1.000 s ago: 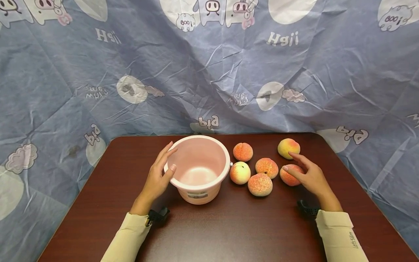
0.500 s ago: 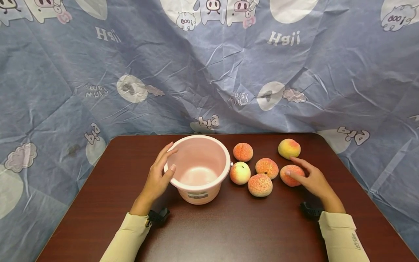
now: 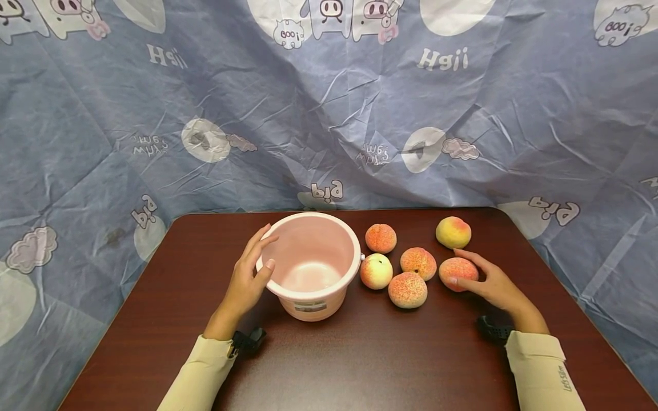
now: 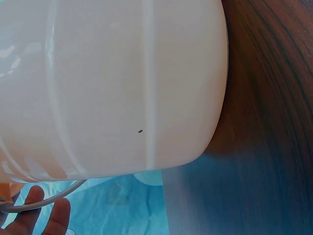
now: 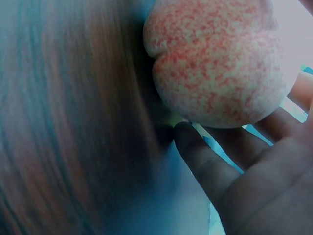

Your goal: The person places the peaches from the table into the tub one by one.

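In the head view my left hand (image 3: 251, 279) rests at the left rim of a pale pink bucket (image 3: 308, 299), fingers extended over the edge, thumb apart from them. The left wrist view shows fingertips (image 4: 59, 213) beside the bucket wall (image 4: 122, 88) and its thin handle (image 4: 46, 201). My right hand (image 3: 496, 282) is spread around a reddish peach (image 3: 457, 271) on the table, thumb at its near side, fingers at its far right. In the right wrist view the extended fingers (image 5: 205, 164) lie beside and behind the speckled peach (image 5: 220, 68), with gaps before the palm.
A yellow-red peach (image 3: 453, 232) lies behind the right hand. Several more lie between bucket and hand: an orange one (image 3: 381, 238), a pale one (image 3: 377, 272) and two speckled ones, one nearer (image 3: 408, 290). The brown table (image 3: 349, 365) ends at a blue printed cloth (image 3: 288, 142).
My right hand has moved slightly right and down, its thumb and fingers settling around the reddish peach. The left hand, bucket and peaches stay where they were.
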Available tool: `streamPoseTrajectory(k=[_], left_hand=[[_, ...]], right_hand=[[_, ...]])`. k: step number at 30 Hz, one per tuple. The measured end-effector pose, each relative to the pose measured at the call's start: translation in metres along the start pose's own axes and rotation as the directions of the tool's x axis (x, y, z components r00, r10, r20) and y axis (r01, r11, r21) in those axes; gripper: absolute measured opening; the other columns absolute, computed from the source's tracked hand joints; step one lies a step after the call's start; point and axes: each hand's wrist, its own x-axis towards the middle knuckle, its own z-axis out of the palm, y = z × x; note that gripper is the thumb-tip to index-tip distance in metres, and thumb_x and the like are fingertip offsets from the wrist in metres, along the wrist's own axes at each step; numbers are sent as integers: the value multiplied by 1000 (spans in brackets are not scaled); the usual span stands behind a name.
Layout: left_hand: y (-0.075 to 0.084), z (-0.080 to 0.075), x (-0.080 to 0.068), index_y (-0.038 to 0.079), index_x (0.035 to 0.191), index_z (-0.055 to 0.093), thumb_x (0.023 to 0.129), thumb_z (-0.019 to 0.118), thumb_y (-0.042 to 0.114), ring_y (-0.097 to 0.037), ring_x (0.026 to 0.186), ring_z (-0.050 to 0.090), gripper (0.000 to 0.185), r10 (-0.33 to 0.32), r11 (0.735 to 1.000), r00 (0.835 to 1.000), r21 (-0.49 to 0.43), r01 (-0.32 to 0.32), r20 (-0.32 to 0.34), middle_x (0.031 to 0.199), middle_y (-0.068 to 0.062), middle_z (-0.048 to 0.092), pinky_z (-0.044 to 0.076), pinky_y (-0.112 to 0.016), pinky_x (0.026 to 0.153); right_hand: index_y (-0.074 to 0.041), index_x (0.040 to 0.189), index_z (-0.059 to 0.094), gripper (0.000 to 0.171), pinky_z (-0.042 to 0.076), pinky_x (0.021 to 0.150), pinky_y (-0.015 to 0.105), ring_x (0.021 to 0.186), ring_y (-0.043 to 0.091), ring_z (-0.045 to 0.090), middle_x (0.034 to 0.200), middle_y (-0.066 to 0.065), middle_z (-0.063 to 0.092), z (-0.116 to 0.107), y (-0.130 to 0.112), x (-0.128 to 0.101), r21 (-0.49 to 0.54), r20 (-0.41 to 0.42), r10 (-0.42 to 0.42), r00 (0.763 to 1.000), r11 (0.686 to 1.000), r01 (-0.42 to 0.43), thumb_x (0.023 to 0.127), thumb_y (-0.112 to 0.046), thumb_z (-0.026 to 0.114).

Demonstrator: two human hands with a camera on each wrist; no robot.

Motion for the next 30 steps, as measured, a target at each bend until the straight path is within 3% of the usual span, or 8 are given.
streamPoseTrajectory(k=[5,14,17,24,30], left_hand=[[4,0,1,-5,131,53,88,52,6,-41,137,32,44,0,1000,1000,5,0,-1,150,-15,34,31,-35,107],[-33,3,-5,4,135,53,92,53,20,-22,141,30,46,7,1000,1000,12,-7,5,154,1,31,31,-50,106],[-36,3,-5,4,134,54,93,53,23,-22,141,29,46,8,1000,1000,9,-8,5,154,1,31,30,-53,106],[-37,3,-5,3,131,55,90,54,14,-24,141,29,42,7,1000,1000,15,-7,2,154,0,31,30,-56,105],[-36,4,-4,2,131,55,94,51,25,-22,141,29,44,15,1000,1000,3,-15,1,154,0,31,31,-56,105]], right_hand=[[-14,145,44,69,35,84,7,109,-4,46,141,14,48,-2,2,-1,14,-10,-19,1000,1000,19,84,-21,75],[-13,142,48,67,41,81,12,100,2,55,131,12,55,-5,2,-3,30,-3,-11,1000,999,11,83,-21,76],[-15,142,49,66,40,82,11,102,2,53,131,10,55,-5,3,-4,11,-4,2,1000,1000,-2,82,-24,77],[-18,140,51,64,39,83,11,102,0,52,130,9,56,-4,6,-3,-9,-7,1,1000,1000,-2,82,-27,77],[-18,140,51,63,39,83,12,102,0,52,129,9,57,-4,5,-4,-13,-11,0,1000,1000,0,82,-27,76]])
